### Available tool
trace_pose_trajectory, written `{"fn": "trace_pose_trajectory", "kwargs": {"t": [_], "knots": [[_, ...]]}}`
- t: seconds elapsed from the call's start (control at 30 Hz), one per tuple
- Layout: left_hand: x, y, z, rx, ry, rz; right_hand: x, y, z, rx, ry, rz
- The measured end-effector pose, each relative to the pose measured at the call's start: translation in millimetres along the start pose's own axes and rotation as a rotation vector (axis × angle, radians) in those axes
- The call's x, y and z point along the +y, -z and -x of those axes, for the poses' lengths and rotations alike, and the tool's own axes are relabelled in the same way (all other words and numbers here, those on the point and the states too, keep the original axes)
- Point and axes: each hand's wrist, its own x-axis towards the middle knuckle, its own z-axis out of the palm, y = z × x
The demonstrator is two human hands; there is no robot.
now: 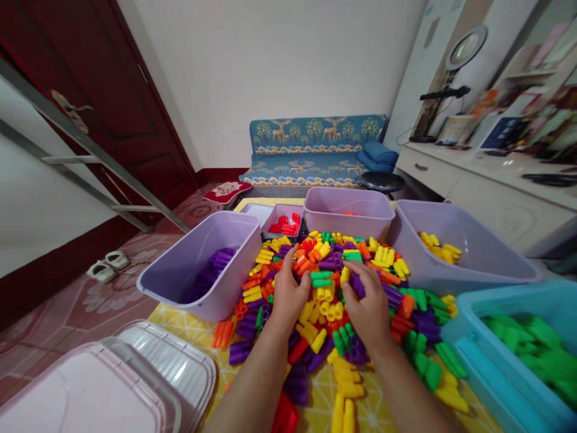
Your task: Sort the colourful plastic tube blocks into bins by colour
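A wide heap of plastic pieces in yellow, green, purple, orange and red (324,307) covers the middle of the table. My left hand (290,288) is over the left part of the heap, thumb and fingers apart, with nothing visible between them. On the right, my right hand (366,296) has its thumb and fingertips close around a yellow piece (345,275). Between the hands lies a green piece (321,279). The undersides of both hands are hidden.
Purple pieces fill part of the left lilac bin (238,270). Behind the heap are a small tray of red pieces (288,225) and another lilac bin (349,207). A lilac bin with yellow pieces (487,258) and a blue bin with green ones (464,355) stand right. Lids (90,385) lie lower left.
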Motion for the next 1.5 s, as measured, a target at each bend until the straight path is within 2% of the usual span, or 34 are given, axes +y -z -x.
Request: {"fn": "trace_pose_trajectory", "kwargs": {"t": [0.1, 0.27, 0.4, 0.63, 0.8, 0.93, 1.07, 1.17, 1.33, 1.5], "knots": [[1, 1.5, 1, -0.043, -0.032, -0.011, 1, 1, 0, -0.090, 0.057, 0.151], [1, 4.0, 3, -0.153, -0.056, 0.039, -5, 4, 0, -0.129, 0.108, 0.265], [-3, 0.5, 1, -0.102, -0.110, 0.171, -8, 3, 0, -0.191, 0.127, 0.303], [-11, -7.6, -1, -0.084, 0.006, 0.440, 5, -1, 0, -0.007, 0.054, 0.084], [-11, -9.2, 1, -0.137, 0.036, 0.519, 3, -1, 0, 0.021, 0.006, -0.023], [-12, -8.5, 1, -0.112, 0.000, 0.476, -3, 2, -1, 0.065, -0.017, -0.066], [-10, -4.9, 0, -0.076, -0.093, 0.367, -9, 8, -3, 0.166, -0.036, -0.083], [-8, -3.5, 0, -0.071, -0.136, 0.331, -12, 10, -5, 0.150, -0.149, -0.150], [-10, -6.0, 2, -0.108, -0.078, 0.371, -16, 10, -10, 0.030, -0.446, -0.410], [-7, -4.8, 3, -0.096, -0.077, 0.402, -16, 11, -15, -0.115, -0.510, -0.496]]}}
